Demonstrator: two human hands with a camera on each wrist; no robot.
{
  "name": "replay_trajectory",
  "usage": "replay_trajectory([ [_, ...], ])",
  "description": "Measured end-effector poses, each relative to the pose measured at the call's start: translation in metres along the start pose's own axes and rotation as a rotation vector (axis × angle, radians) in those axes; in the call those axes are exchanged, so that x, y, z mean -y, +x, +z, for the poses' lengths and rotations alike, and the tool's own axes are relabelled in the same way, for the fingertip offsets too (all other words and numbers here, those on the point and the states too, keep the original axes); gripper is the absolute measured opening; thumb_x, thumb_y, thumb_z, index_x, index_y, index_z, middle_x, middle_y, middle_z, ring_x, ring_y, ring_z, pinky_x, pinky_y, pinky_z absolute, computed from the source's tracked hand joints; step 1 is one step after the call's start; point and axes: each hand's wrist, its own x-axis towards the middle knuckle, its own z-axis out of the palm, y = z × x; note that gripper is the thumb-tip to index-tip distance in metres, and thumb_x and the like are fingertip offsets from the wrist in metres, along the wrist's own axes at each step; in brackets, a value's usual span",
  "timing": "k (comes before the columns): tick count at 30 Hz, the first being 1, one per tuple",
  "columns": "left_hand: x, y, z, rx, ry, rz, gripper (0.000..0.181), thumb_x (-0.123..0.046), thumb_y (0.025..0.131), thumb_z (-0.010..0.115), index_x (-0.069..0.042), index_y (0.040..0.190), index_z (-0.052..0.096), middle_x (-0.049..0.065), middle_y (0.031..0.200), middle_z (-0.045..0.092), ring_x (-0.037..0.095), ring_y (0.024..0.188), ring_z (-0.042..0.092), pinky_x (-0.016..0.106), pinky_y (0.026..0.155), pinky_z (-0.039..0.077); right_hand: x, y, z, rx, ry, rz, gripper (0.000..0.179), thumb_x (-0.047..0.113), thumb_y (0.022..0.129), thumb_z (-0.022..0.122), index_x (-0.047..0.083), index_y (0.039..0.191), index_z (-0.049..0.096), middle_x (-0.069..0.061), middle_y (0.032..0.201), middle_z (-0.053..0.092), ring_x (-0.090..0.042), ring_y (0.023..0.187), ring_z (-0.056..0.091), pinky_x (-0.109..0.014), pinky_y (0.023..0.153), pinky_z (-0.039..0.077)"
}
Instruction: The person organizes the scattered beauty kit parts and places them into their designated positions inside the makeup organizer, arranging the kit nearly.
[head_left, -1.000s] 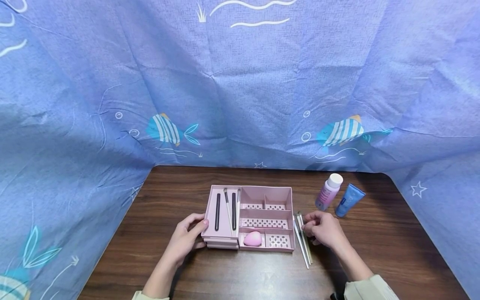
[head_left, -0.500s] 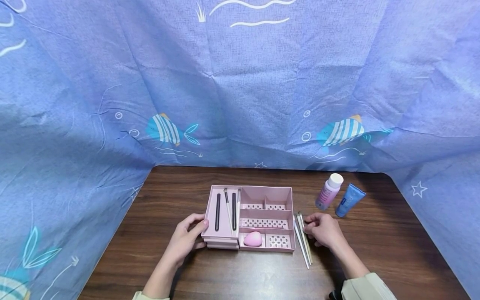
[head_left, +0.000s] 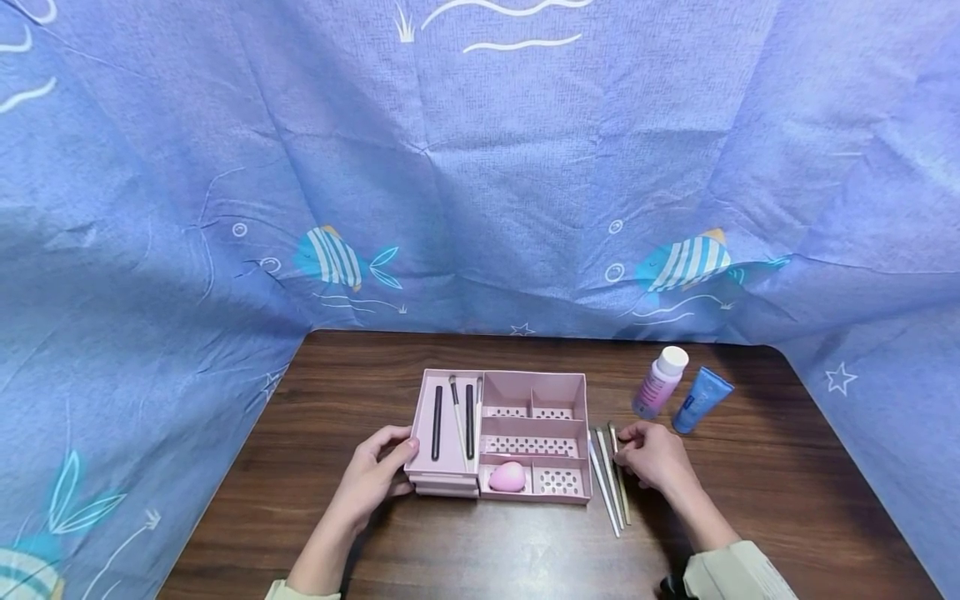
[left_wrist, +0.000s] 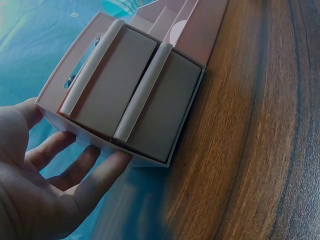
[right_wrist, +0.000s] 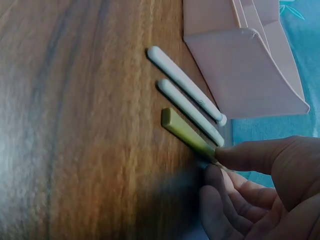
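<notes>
A pink makeup organizer point(head_left: 534, 426) stands mid-table. My left hand point(head_left: 375, 475) holds its left side, thumb at the top edge and fingers against the side wall; in the left wrist view two drawer fronts point(left_wrist: 170, 95) face out. Right of the organizer, my right hand point(head_left: 658, 457) pinches a makeup brush with a yellow-green handle point(right_wrist: 186, 137) between thumb and fingers. Its handle end lies at the tabletop, and the fingers partly cover its far end. Beside it two white-handled brushes point(right_wrist: 184, 82) lie side by side on the wood.
On the organizer's top lie black sticks point(head_left: 437, 423) and slim brushes point(head_left: 457, 417). A pink makeup sponge point(head_left: 507, 477) sits in a front compartment. Behind my right hand stand a pink bottle with a white cap point(head_left: 660, 383) and a blue tube point(head_left: 701, 400). Blue cloth point(head_left: 517, 192) hangs behind the table.
My right hand has shifted slightly right, and the yellow-green brush has moved apart from the white ones. The left hand and organizer keep their place.
</notes>
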Motion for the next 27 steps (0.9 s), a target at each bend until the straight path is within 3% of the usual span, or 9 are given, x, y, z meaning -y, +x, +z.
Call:
replay_trajectory([
  [6,-0.0027,-0.0011,0.0005,-0.002,-0.005,-0.006,0.034,-0.023,0.099,0.069,-0.003,0.127,0.066,0.016,0.117,0.064,0.023,0.088,0.069,0.046,0.072,0.065,0.0018,-0.0001,-0.0005,0.011,-0.016,-0.008,0.03,0.007,0.078,0.079,-0.001,0.105,0.07,-0.001,0.062,0.063,-0.017,0.048,0.061,-0.033,0.044,0.054],
  [14,-0.002,0.0002,0.0012,-0.002,-0.007,-0.008,0.034,-0.023,0.099,0.069,-0.003,0.127,0.066,0.016,0.117,0.064,0.023,0.088,0.069,0.046,0.071,0.064,0.0027,0.0005,-0.0002,-0.009,-0.056,-0.023,0.021,0.009,0.08,0.078,0.0,0.098,0.071,-0.001,0.058,0.062,-0.016,0.045,0.059,-0.033,0.043,0.053],
  [27,-0.0018,-0.0008,0.0003,-0.002,0.0,-0.012,0.035,-0.023,0.099,0.069,-0.003,0.127,0.065,0.016,0.116,0.064,0.022,0.089,0.069,0.046,0.072,0.065,0.0011,-0.0005,-0.0021,-0.002,-0.013,-0.009,0.016,0.007,0.081,0.076,0.0,0.095,0.073,-0.004,0.06,0.065,-0.017,0.048,0.062,-0.033,0.043,0.055],
])
